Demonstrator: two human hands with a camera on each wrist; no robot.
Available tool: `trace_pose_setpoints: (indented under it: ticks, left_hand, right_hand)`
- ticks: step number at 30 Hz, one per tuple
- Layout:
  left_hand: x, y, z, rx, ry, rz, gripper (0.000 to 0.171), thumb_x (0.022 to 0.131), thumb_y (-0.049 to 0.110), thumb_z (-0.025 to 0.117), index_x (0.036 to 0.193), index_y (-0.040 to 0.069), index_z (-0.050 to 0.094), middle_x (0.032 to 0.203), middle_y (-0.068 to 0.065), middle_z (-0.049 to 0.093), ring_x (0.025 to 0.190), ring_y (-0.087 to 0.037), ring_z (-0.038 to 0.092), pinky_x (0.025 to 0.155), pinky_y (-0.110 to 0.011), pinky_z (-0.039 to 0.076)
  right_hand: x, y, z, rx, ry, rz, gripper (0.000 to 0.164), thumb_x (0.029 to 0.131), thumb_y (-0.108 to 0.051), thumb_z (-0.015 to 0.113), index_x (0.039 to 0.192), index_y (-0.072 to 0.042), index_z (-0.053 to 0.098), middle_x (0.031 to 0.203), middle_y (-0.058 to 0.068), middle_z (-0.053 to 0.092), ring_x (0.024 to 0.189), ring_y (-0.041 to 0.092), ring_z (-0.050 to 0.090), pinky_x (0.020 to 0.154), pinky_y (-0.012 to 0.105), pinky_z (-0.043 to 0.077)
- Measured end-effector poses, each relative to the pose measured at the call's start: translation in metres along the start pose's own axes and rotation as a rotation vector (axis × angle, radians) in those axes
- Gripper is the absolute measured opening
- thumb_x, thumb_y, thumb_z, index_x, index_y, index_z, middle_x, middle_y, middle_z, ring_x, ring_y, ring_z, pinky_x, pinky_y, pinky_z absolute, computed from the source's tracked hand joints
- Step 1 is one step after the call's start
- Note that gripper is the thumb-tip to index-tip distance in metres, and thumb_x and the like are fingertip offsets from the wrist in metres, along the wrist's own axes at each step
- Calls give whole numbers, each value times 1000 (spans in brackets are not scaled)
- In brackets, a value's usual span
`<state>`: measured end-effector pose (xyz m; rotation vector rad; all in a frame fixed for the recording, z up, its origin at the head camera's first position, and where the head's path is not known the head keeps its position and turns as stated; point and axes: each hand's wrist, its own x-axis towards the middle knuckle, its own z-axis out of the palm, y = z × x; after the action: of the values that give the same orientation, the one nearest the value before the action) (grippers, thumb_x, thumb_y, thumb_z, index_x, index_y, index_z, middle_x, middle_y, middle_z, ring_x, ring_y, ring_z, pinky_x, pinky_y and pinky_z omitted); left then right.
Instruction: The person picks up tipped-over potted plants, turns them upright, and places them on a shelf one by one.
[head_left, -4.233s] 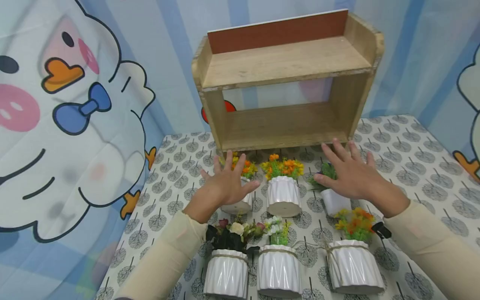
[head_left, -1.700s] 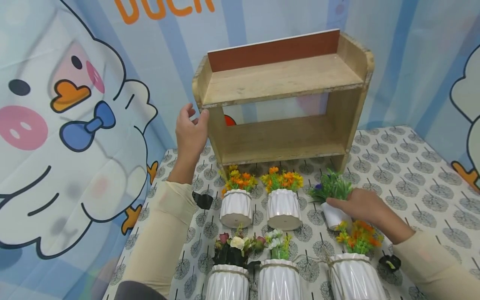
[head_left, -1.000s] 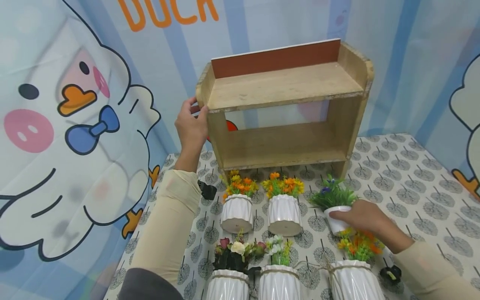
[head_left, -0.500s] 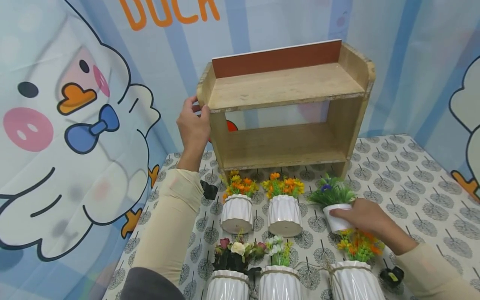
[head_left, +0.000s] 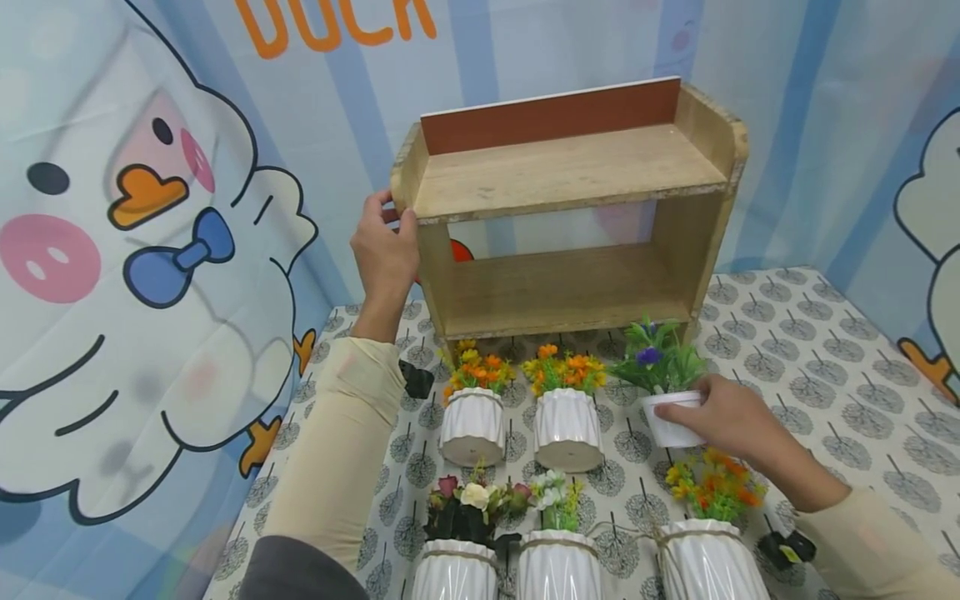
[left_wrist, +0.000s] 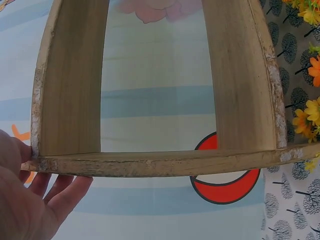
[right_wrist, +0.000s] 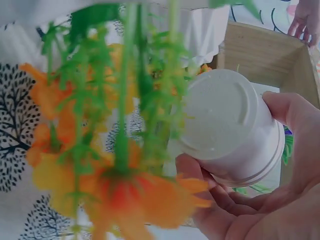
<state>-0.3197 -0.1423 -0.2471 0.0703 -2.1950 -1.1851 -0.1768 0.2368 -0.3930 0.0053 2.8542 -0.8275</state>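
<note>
Right now your right hand [head_left: 731,421] holds the small white pot [head_left: 670,419] of the purple-flowered plant [head_left: 667,365] right of the head view's centre, thumb across its front. The pot's underside shows in the right wrist view, apart from the tree-print tablecloth [head_left: 825,383]. Your left hand [head_left: 386,254], left of upper centre, grips the wooden shelf [head_left: 570,171] by its left side panel, fingers curled at the outer face. Two orange-flowered pots stand near the middle; three more flower pots line the bottom edge.
</note>
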Motion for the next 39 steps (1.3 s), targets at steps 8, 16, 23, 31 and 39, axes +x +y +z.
trace_pose_setpoints:
  ticks: [8, 16, 23, 31, 39]
  left_hand:
    - [-1, 1, -2, -12, -14, 3, 41, 101, 26, 56, 140, 14, 58, 123, -11, 72, 102, -29, 71, 85, -42, 58]
    - [0, 1, 0, -8, -14, 0, 41, 101, 26, 56, 140, 14, 58, 123, -11, 72, 102, -29, 71, 85, -41, 58]
    - [-1, -1, -1, -8, -14, -5, 41, 100, 26, 56, 140, 14, 58, 123, -11, 72, 102, -29, 71, 85, -41, 59]
    - [-1, -3, 0, -8, -6, 7, 40, 101, 26, 56, 138, 14, 59, 122, -11, 72, 102, -29, 71, 85, -41, 59]
    - [-1, -4, 4, -8, 7, 24, 38, 100, 26, 57, 137, 13, 60, 120, -12, 73, 100, -29, 71, 82, -41, 59]
  right_hand:
    - [-4, -4, -5, 42, 98, -12, 98, 87, -65, 68, 139, 14, 46, 115, 31, 63, 81, 28, 64, 61, 34, 49]
    - [-13, -10, -11, 132, 211, -58, 91, 89, -62, 68, 141, 8, 43, 124, 34, 62, 105, 44, 65, 75, 48, 56]
    - [-18, -20, -18, 185, 353, -124, 86, 88, -55, 73, 141, 6, 42, 111, 26, 69, 94, 35, 69, 70, 42, 56]
    - [-14, -30, -31, 213, 445, -178, 92, 87, -50, 76, 151, 3, 36, 111, 21, 66, 94, 32, 67, 70, 31, 50]
    - [-5, -46, -54, 254, 503, -196, 93, 87, -48, 77, 154, -1, 33, 110, 19, 69, 89, 17, 66, 66, 17, 48]
